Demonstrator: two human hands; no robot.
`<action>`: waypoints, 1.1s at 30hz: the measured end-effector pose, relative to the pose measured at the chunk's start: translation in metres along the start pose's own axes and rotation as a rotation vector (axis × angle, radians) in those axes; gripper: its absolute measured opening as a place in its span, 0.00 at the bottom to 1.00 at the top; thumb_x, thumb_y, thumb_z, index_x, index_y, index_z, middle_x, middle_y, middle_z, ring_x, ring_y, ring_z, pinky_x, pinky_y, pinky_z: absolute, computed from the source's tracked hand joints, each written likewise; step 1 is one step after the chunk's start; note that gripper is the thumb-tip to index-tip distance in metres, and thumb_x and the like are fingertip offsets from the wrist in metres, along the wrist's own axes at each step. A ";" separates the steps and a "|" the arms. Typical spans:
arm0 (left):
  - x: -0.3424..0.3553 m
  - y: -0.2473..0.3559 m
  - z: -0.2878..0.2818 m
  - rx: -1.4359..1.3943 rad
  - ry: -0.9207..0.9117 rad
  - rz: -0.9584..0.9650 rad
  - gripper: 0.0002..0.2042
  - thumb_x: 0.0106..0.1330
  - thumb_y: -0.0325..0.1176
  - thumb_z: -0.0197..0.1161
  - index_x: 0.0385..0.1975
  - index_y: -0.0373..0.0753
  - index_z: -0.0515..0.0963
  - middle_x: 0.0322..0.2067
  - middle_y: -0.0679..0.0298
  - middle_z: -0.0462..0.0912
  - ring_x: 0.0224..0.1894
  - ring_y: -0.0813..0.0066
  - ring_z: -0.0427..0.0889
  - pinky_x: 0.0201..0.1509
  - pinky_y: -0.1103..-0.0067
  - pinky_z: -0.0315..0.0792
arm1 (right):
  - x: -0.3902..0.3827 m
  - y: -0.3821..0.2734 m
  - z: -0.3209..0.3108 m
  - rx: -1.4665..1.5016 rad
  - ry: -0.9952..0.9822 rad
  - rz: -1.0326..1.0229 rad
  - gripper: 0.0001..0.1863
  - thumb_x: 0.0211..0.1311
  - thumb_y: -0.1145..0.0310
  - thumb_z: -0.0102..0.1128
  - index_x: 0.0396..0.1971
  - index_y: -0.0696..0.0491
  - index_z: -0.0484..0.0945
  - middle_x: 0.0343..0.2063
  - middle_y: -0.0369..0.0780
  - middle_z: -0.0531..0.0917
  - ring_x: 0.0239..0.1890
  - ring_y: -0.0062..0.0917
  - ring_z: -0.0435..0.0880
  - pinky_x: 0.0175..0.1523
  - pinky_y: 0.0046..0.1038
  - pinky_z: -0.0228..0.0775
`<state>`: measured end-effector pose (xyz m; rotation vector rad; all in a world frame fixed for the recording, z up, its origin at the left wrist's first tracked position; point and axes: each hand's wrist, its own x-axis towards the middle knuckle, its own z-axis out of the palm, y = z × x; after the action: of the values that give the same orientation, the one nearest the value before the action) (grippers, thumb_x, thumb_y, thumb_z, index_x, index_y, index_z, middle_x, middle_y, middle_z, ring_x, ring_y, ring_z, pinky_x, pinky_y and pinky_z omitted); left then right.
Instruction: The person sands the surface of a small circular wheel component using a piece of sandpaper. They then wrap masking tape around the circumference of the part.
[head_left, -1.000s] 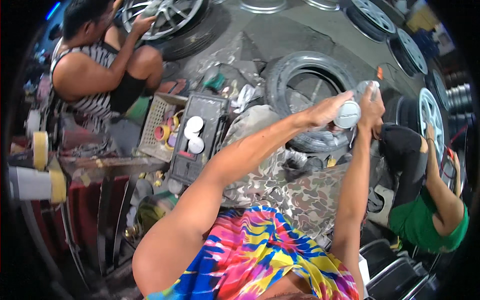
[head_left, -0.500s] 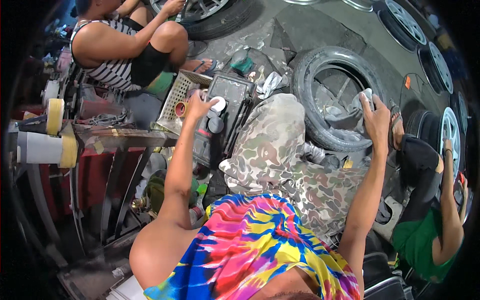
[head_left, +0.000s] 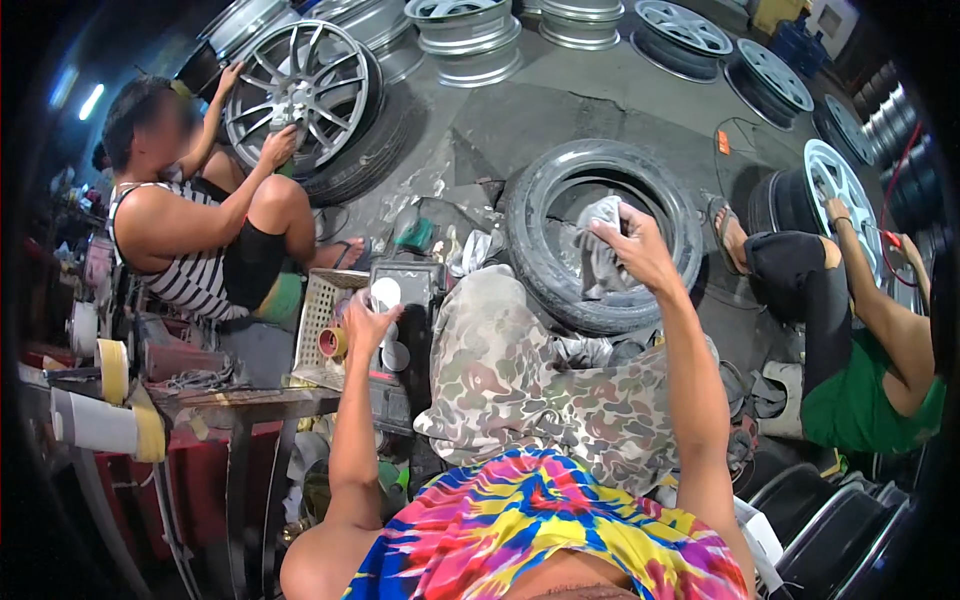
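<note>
Black-and-white stripes mark the co-worker (head_left: 175, 225) crouched at far left, one hand on a grey multi-spoke metal wheel (head_left: 298, 95). Nearer the wearer stands a beige plastic basket with a perforated wall (head_left: 308, 328), holding a red-and-yellow ring-shaped roll (head_left: 333, 342). Just right of that roll is the wearer's left hand (head_left: 366, 325), and here lies the main change: a second ago both hands met above the tyre around a round pale cap, whereas now they are well apart. The rubbing of that cap therefore seems paused or finished, with the left hand among the caps instead.

The smooth round white cap (head_left: 386, 290) lies at the left fingertips, over the dark grey plastic toolbox (head_left: 425, 283). The fingers curl near its edge; whether they pinch it or merely touch it, I cannot tell. A round grey cap (head_left: 397, 356) sits below it on the box, free of the grasp.

Past the camouflage-patterned trousers (head_left: 480, 340), a black rubber tyre (head_left: 525, 228) lies flat on the floor. Above its opening the right hand (head_left: 642, 250) has thumb and fingers closed on a crumpled grey cloth (head_left: 600, 265), which hangs below them. At far right, a green-shirted co-worker (head_left: 880, 400) reaches to a pale spoked wheel (head_left: 838, 180).
</note>
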<state>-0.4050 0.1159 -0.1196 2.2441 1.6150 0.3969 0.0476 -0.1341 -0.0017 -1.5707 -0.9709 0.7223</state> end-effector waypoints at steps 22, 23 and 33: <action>-0.023 0.299 -0.057 -0.273 0.002 1.112 0.28 0.44 0.36 0.80 0.48 0.35 0.81 0.45 0.54 0.83 0.46 0.51 0.86 0.48 0.64 0.81 | -0.015 -0.021 0.051 -0.305 0.102 -0.370 0.24 0.64 0.56 0.77 0.46 0.60 0.79 0.38 0.55 0.88 0.40 0.51 0.88 0.46 0.44 0.78; -0.023 0.300 -0.057 -0.272 0.013 1.127 0.29 0.44 0.36 0.81 0.49 0.35 0.81 0.45 0.55 0.83 0.46 0.51 0.86 0.48 0.64 0.82 | -0.011 -0.018 0.046 -0.332 0.147 -0.381 0.23 0.64 0.56 0.77 0.44 0.60 0.80 0.37 0.54 0.88 0.39 0.49 0.88 0.44 0.43 0.78; 0.038 0.157 -0.026 0.046 0.057 0.429 0.39 0.46 0.54 0.84 0.56 0.35 0.84 0.48 0.52 0.85 0.54 0.50 0.85 0.59 0.61 0.78 | -0.007 -0.005 -0.012 -0.434 0.388 -0.186 0.18 0.66 0.59 0.76 0.44 0.59 0.85 0.37 0.49 0.91 0.40 0.35 0.91 0.48 0.36 0.79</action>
<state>-0.2705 0.1090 -0.0267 2.6336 1.1662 0.5389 0.0535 -0.1451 0.0056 -1.8723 -1.0019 0.0640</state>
